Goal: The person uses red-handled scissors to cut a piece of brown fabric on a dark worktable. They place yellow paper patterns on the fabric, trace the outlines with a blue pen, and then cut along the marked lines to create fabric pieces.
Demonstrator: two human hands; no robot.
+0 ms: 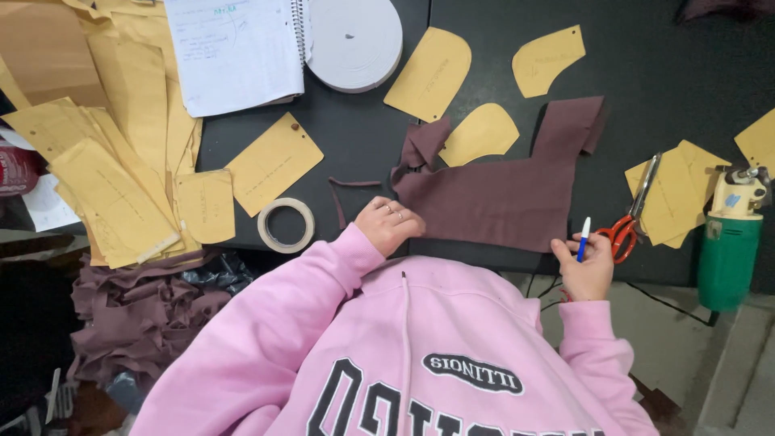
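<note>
Left hand [391, 224] curled, knuckles pressing the maroon fabric [500, 198] edge. Right hand [588, 265] grips a pen [583, 238] at the fabric's corner. Cloth looks light, limp; best pinched at edges.

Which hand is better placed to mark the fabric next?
Right. The right hand already holds the pen, at the lower right corner of the maroon fabric. The left hand is curled on the fabric's left edge and holds no pen.
</note>
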